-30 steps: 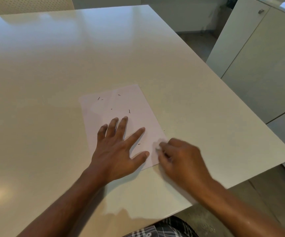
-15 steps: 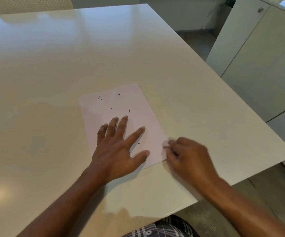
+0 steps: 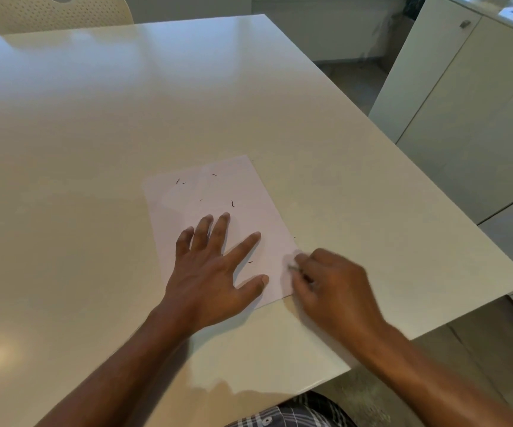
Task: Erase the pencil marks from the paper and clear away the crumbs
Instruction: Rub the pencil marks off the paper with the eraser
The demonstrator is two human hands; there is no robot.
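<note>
Right hand (image 3: pixel 335 288) shifted back onto paper (image 3: pixel 242 192) corner, paper's long axis running away leftward

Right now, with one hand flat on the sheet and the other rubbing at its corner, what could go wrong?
1. The right hand rubs at the near right corner of the paper, beyond the left hand pressing it flat; that corner could crease or tear.
2. The dark eraser crumbs lie loose on the sheet; sweeping with a palm may smear them.
</note>
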